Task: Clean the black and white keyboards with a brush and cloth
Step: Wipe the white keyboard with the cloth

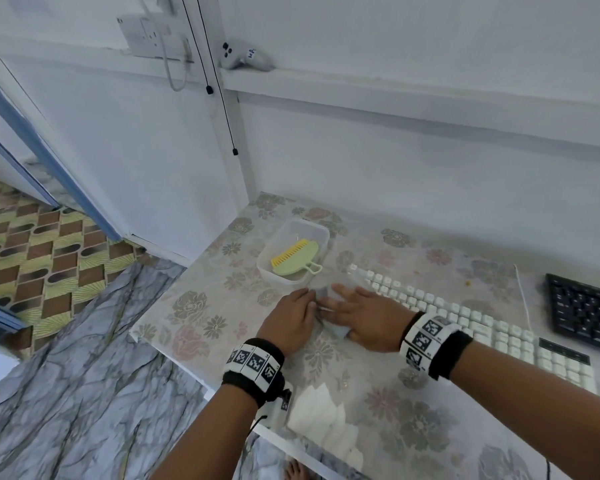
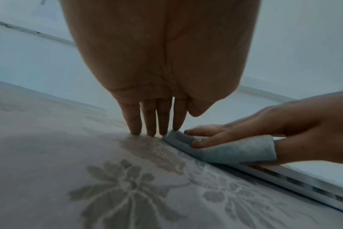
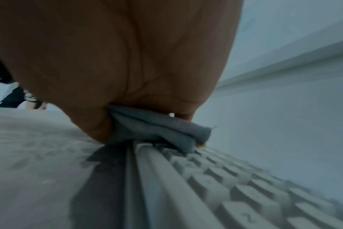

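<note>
Overhead head view; tabletop-level wrist close-ups

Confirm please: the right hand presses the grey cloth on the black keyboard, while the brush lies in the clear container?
Not quite. The right hand presses the grey cloth on the white keyboard, as the right wrist view shows. The brush does lie in the clear container.
</note>
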